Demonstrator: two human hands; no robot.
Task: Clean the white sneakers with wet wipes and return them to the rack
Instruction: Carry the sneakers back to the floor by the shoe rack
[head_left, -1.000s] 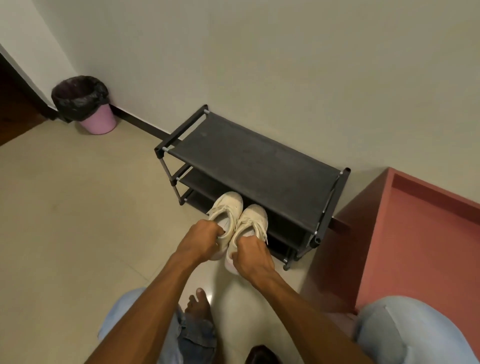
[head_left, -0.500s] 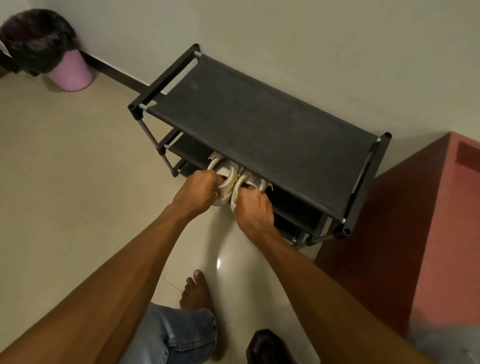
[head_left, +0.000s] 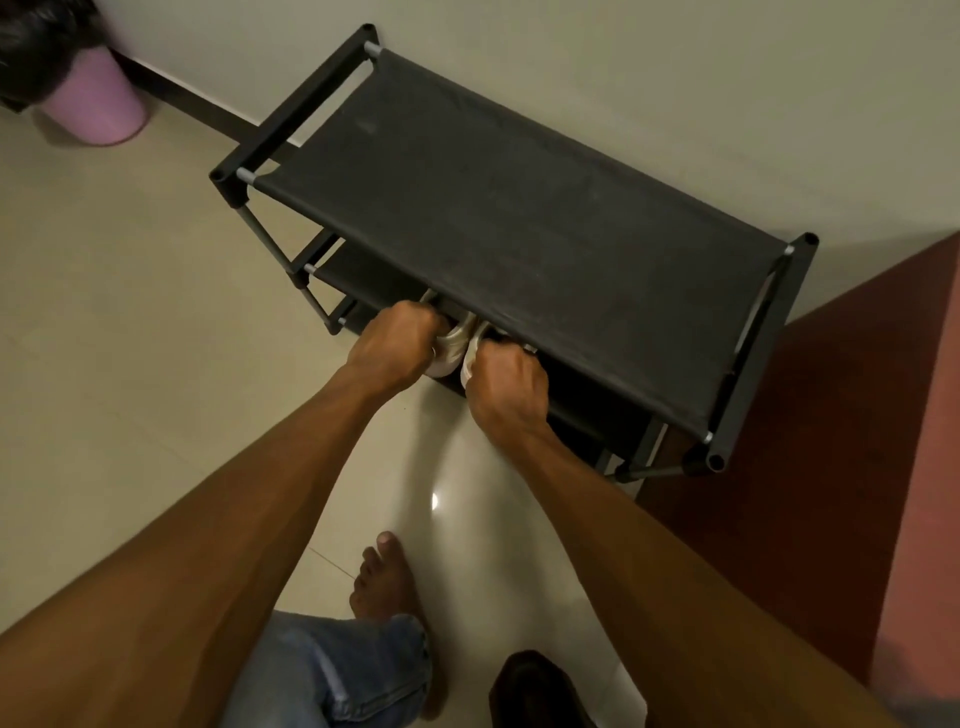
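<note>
My left hand (head_left: 395, 348) and right hand (head_left: 506, 384) each grip a white sneaker (head_left: 451, 354). Both have slid further into the rack (head_left: 519, 208), so I'm nearly done.

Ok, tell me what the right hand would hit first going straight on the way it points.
Probably nothing soon: the right hand, gripping a sneaker, points into the dark gap under the rack's top shelf; what lies deeper is hidden.
</note>
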